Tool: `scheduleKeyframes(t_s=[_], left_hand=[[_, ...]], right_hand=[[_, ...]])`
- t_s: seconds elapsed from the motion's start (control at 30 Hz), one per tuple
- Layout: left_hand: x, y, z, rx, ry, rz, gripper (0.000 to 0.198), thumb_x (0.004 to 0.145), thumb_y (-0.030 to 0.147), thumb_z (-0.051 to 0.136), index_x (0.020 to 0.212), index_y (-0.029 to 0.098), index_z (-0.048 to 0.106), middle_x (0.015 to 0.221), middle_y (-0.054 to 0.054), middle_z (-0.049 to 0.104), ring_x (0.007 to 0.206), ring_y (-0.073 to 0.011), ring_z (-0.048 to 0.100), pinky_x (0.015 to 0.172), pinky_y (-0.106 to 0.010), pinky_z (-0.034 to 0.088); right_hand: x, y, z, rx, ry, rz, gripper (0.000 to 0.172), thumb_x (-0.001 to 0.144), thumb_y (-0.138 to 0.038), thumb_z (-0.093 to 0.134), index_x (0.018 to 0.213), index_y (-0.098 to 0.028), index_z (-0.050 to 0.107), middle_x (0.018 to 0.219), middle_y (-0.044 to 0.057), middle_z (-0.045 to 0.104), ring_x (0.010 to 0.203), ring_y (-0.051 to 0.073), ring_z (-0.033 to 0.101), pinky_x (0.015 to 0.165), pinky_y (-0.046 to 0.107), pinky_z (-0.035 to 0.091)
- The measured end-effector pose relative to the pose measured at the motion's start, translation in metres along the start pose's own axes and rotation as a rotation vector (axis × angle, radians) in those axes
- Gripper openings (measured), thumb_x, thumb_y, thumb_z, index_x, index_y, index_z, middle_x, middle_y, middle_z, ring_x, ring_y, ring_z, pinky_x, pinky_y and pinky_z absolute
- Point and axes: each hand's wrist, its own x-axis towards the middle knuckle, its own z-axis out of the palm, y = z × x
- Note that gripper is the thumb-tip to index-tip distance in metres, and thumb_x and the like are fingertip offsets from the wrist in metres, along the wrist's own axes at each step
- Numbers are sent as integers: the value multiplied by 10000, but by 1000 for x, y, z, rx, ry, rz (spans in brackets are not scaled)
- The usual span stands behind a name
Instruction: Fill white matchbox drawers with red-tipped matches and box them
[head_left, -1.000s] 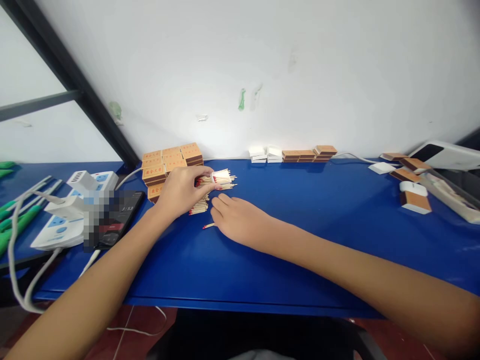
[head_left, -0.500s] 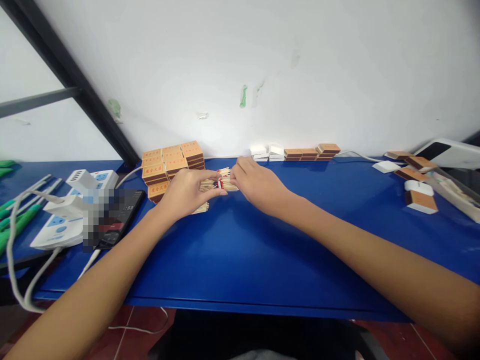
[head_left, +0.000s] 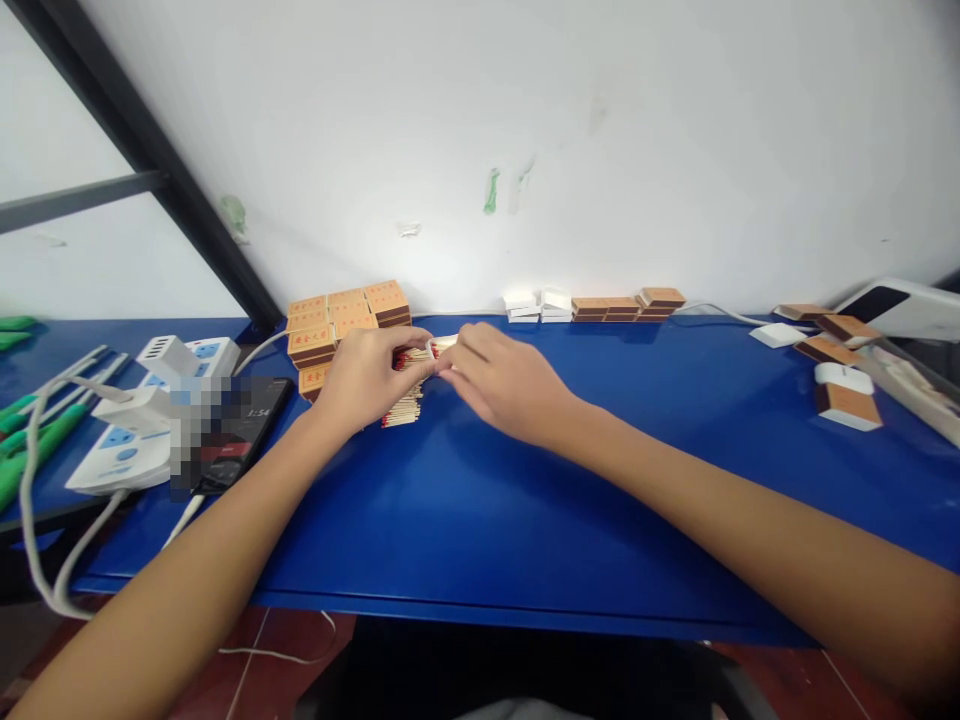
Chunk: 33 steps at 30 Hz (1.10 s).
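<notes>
Just in front of the stacked matchboxes, my left hand [head_left: 366, 377] curls its thumb and fingers round a small white matchbox tray [head_left: 430, 350]. Only the tray's end edge shows between my fingers. Pale matches [head_left: 446, 343] with red heads lie at the tray and run under my right hand [head_left: 501, 382], whose fingers are pressed together on them. My right hand hides most of the tray and those matches. On the blue table, a loose pile of matches [head_left: 405, 408] lies under and beside my left hand, heads to the left.
Brown matchboxes [head_left: 349, 305] are stacked at the back left. White trays [head_left: 536, 306] and more matchboxes [head_left: 626, 306] line the wall. Left stand a power strip [head_left: 124, 460] and a phone [head_left: 251, 430]. More boxes [head_left: 847, 405] lie at the right of the blue table [head_left: 525, 540].
Both hands have shifted slightly left, and my right hand's fingers have closed in on the tray's matches. More of the loose pile's red heads now show below my left hand.
</notes>
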Motion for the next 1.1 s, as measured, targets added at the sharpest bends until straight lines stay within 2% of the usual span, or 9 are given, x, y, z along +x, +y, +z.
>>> scheduleKeyframes(t_s=[0.13, 0.33, 0.57, 0.8, 0.93, 1.1], left_hand=[[1, 0, -2, -14, 93, -29, 288, 903, 449, 786, 1050, 204, 817, 1013, -48, 837, 790, -223, 749, 814, -338, 569], [1, 0, -2, 2, 112, -34, 349, 896, 536, 785, 1024, 213, 804, 986, -46, 834, 784, -229, 749, 775, -340, 566], [0, 1, -3, 14, 119, -13, 364, 905, 558, 766, 1003, 209, 795, 954, -40, 831, 769, -221, 740, 748, -333, 538], [0, -1, -2, 17, 116, -5, 349, 901, 544, 778, 1012, 214, 795, 959, -34, 831, 742, -204, 729, 723, -324, 520], [0, -3, -1, 8, 98, 3, 388, 911, 583, 755, 1041, 219, 791, 986, -46, 832, 777, -216, 742, 745, -334, 530], [0, -4, 0, 33, 62, 2, 383, 924, 571, 740, 1079, 225, 796, 1032, -64, 834, 814, -237, 753, 763, -342, 529]], right_hand=[[-5, -19, 14, 159, -84, -115, 297, 1110, -238, 432, 1155, -148, 711, 1075, 118, 620, 1001, 235, 555, 824, 357, 496], [-5, -36, 28, 214, -170, -112, 276, 1092, -255, 499, 1162, -151, 746, 1021, 104, 607, 985, 238, 549, 835, 380, 517], [-5, -36, 31, 291, -161, -53, 239, 1080, -246, 521, 1149, -159, 732, 1039, 104, 610, 1023, 243, 558, 861, 389, 525], [-3, -36, 34, 402, -114, 12, 183, 1058, -248, 589, 1030, -154, 744, 989, 85, 634, 981, 220, 586, 868, 358, 500], [-1, -36, 33, 544, -157, 114, 102, 1015, -191, 648, 967, -161, 733, 945, 55, 646, 900, 187, 600, 835, 326, 494], [-2, -30, 26, 501, -232, 84, 136, 1039, -205, 607, 974, -148, 713, 1000, 95, 658, 977, 229, 610, 884, 370, 500]])
